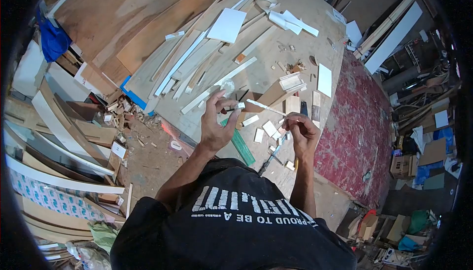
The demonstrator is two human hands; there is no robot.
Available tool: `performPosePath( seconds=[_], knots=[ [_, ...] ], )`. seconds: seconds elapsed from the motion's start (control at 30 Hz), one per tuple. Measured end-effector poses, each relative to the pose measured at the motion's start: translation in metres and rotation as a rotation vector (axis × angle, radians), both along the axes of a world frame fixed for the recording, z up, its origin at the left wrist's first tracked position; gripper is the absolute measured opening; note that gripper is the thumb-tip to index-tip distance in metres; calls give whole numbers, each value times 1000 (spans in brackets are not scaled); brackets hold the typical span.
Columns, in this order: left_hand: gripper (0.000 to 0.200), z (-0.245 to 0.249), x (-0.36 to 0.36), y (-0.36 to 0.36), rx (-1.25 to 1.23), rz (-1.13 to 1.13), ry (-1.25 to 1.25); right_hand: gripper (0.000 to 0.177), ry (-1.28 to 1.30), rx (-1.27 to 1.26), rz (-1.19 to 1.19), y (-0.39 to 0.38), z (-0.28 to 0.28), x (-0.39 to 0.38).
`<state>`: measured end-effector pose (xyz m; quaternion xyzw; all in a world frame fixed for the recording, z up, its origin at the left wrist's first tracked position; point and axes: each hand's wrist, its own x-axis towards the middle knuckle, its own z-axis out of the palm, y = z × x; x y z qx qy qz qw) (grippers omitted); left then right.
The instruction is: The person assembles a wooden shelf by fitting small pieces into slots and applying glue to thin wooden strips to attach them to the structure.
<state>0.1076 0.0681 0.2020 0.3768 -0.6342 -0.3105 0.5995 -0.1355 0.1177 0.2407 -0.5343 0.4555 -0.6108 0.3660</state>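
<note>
Above the workbench, my left hand (pixel 217 128) pinches a small white block (pixel 240 106) between thumb and fingertips. My right hand (pixel 302 133) grips the end of a thin, whitish stick (pixel 266 107), whose free tip points left, close to the block but apart from it. Beneath the hands lie several small white-faced blocks (pixel 269 128) and a green strip (pixel 240 144). A pale wooden box-like piece (pixel 281 90) rests just beyond them. Near the fingers of my left hand sits a clear, round item (pixel 227 86), too small to identify.
Long wooden strips (pixel 192 60) and a white panel (pixel 227 25) lie across the far bench (pixel 305 4). A worn red surface (pixel 354 127) adjoins it on the right. Curved boards (pixel 69 117) crowd the left, above wood scraps (pixel 125 112) on the floor. Cardboard boxes (pixel 401 166) stand far right.
</note>
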Motion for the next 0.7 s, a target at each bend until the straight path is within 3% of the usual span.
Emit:
performPosePath(
  seconds=[0.2, 0.43, 0.53, 0.7],
  knots=[
    [66, 4, -2, 4, -36, 48, -93, 16, 193, -8, 21, -2, 2, 9],
    [66, 3, 1, 4, -71, 64, -100, 15, 126, -12, 53, -1, -1, 7],
    [66, 2, 2, 2, -33, 55, -42, 15, 52, 46, -34, 0, -3, 5],
    [68, 0, -1, 0, 58, -17, 123, 15, 40, 45, 33, 2, -6, 7]
  ],
)
